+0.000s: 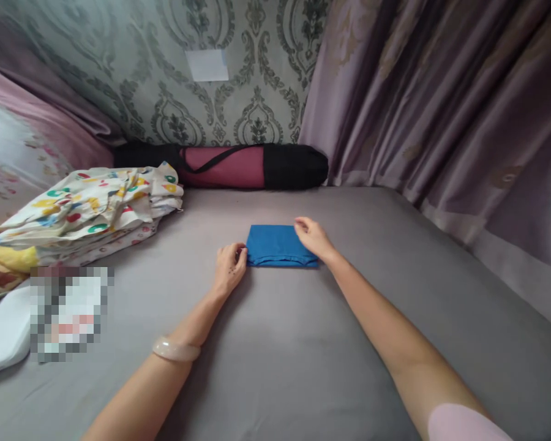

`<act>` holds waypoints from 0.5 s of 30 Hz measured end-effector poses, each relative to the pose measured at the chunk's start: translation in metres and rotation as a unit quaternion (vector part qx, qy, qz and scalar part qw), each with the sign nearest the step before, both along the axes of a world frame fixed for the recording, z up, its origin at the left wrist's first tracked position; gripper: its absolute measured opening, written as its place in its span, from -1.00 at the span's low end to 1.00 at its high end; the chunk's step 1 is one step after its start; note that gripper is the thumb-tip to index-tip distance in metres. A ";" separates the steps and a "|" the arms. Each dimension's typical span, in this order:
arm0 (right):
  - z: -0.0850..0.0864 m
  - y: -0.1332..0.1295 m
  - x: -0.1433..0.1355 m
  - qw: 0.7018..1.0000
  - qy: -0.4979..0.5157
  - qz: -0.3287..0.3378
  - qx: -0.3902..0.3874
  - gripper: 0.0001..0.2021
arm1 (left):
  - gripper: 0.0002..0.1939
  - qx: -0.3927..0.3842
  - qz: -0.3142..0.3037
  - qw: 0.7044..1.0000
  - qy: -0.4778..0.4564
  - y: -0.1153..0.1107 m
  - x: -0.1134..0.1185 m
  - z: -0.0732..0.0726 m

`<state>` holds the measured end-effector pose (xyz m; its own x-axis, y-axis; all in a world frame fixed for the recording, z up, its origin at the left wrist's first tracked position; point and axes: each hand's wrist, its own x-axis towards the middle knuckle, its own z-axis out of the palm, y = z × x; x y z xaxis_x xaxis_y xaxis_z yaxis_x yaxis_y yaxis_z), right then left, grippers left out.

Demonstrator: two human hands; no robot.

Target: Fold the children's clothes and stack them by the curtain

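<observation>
A blue folded garment (275, 242) lies flat on the grey bed sheet in front of me, its layered folded edges facing my side. My left hand (231, 264) is at its left edge, fingers curled and closed on the near-left part of the cloth. From the right, my right hand (316, 237) reaches over the far-right part of the garment with bent fingers closed at its edge. The underside of the right fingers and the thumb's exact contact are hidden. A pale bangle (176, 350) circles my left forearm.
A pile of patterned folded fabric (87, 205) sits at the left. Below it are a white object (7, 327) and a blurred-out item (71, 315). A maroon and black long bag (229, 166) lies along the wall. Purple curtains (441, 110) hang at the right.
</observation>
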<state>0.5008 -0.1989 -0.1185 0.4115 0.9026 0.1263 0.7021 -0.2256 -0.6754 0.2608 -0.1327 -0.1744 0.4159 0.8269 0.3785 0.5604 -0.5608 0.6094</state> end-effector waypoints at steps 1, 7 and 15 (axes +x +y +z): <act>0.001 -0.006 0.014 0.999 0.006 -0.044 -0.016 -0.64 | -0.79 0.007 -0.005 1.000 0.009 -0.001 0.000 0.001; -0.009 -0.030 0.053 0.972 0.117 -0.129 -0.156 -0.76 | -0.78 0.033 -0.025 0.998 0.041 0.000 -0.001 -0.001; -0.011 -0.020 0.031 0.952 0.226 -0.136 -0.157 -0.61 | -0.72 0.037 -0.026 0.997 0.069 0.000 -0.002 -0.001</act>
